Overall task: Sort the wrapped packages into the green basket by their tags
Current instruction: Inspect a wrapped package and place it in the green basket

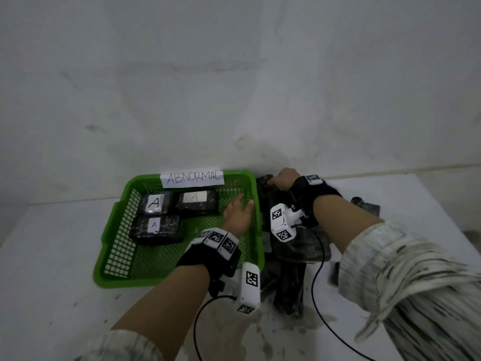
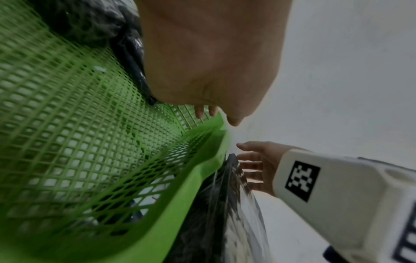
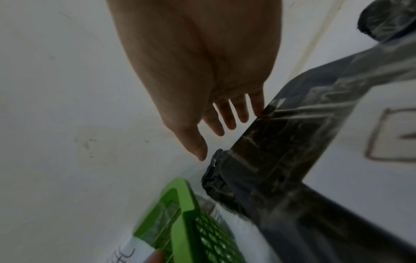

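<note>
Lying in the green basket point(image 1: 114, 246) were three wrapped packages, all in its far-left part: one tagged A at the back left point(image 1: 156, 203), one tagged A beside it to the right point(image 1: 197, 203), and a third tagged A point(image 1: 156, 228) in front of them. More dark wrapped packages formed a pile point(image 1: 294, 246) on the bench point(image 1: 52, 256) just right of the basket, touching its right wall; their tags could not be read. A paper label reading ABNORMAL point(image 1: 192, 178) hung on the basket's far rim. The left hand point(image 1: 237, 214) was over the basket's right side, fingers point(image 1: 238, 201) straight and slightly spread, holding nothing; whether it touched the mesh floor could not be told. The right hand point(image 1: 285, 178) was at the far end of the pile, near the basket's back right corner. In the right wrist view its fingers point(image 3: 229, 115) were straight and spread, tips at the edge of the top package point(image 3: 281, 142), gripping nothing. Both wrists carried black straps with white marker blocks point(image 1: 279, 221), and black cables point(image 1: 316, 282) trailed over the bench. A striped sleeve point(image 1: 406, 277) covered the right forearm. A plain pale wall point(image 1: 234, 74) stood behind the bench.
</note>
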### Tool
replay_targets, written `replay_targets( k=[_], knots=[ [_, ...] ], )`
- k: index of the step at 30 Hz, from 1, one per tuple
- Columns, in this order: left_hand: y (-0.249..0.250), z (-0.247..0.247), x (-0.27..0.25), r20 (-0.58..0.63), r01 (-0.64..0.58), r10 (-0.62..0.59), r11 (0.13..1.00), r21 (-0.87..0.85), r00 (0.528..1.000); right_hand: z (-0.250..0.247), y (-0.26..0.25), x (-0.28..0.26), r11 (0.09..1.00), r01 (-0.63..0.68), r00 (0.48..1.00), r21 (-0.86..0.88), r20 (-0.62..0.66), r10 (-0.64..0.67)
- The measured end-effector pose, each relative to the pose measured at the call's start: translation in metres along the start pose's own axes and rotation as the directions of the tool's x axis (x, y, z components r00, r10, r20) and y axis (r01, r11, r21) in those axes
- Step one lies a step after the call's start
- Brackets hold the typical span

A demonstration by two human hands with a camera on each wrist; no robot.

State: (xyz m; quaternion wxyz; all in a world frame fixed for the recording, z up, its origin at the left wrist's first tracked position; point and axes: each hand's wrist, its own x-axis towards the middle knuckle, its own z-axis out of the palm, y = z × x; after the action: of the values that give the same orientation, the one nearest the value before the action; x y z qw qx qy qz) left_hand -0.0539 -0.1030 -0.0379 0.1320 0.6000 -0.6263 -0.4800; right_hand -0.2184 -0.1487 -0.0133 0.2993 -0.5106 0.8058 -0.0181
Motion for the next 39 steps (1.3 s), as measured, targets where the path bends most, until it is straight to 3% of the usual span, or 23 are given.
replay_targets(
  k=[7, 11, 14, 16, 19, 23, 27, 31, 36, 39],
  knots=[
    [-0.002, 0.009, 0.016, 0.152, -0.017, 0.015, 1.000, 0.013, 0.988, 0.008, -0.002, 0.023, 1.000, 0.025, 0.984, 0.002, 0.179, -0.025],
    [-0.006, 0.011, 0.020, 0.168, -0.007, 0.013, 0.999, -0.032, 0.986, 0.023, 0.003, 0.051, 1.000, 0.027, 0.982, 0.015, 0.189, -0.030],
    [-0.004, 0.010, 0.018, 0.151, -0.001, 0.000, 1.000, 0.006, 0.988, 0.020, -0.002, 0.044, 0.996, 0.015, 0.982, 0.087, 0.186, -0.031],
    [-0.003, 0.009, 0.017, 0.147, -0.004, 0.003, 1.000, 0.009, 0.989, 0.016, -0.006, 0.036, 0.988, 0.010, 0.992, 0.152, 0.123, -0.029],
    [-0.004, 0.009, 0.018, 0.132, -0.037, 0.040, 0.999, -0.023, 0.990, 0.014, 0.001, 0.035, 0.910, -0.075, 0.994, 0.409, -0.045, 0.102],
    [0.003, 0.006, 0.015, 0.031, -0.082, 0.086, 0.990, -0.115, 0.996, 0.003, 0.014, 0.025, 0.790, 0.018, 0.976, 0.613, -0.182, 0.119],
    [0.020, -0.005, 0.001, -0.011, -0.113, 0.113, 0.981, -0.157, 0.994, -0.008, 0.013, 0.006, 0.703, 0.217, 0.950, 0.677, -0.312, 0.008],
    [0.039, -0.019, -0.021, -0.044, -0.181, 0.176, 0.955, -0.237, 0.983, -0.019, 0.000, -0.026, 0.682, 0.434, 0.882, 0.589, -0.432, -0.188],
    [0.050, -0.037, -0.034, -0.105, -0.136, 0.094, 0.839, -0.528, 0.990, -0.009, -0.024, -0.072, 0.698, 0.510, 0.847, 0.503, -0.435, -0.306],
    [0.043, -0.049, -0.043, -0.085, -0.067, 0.010, 0.711, -0.700, 0.996, 0.008, -0.033, -0.102, 0.638, 0.507, 0.862, 0.579, -0.359, -0.358]
  ],
)
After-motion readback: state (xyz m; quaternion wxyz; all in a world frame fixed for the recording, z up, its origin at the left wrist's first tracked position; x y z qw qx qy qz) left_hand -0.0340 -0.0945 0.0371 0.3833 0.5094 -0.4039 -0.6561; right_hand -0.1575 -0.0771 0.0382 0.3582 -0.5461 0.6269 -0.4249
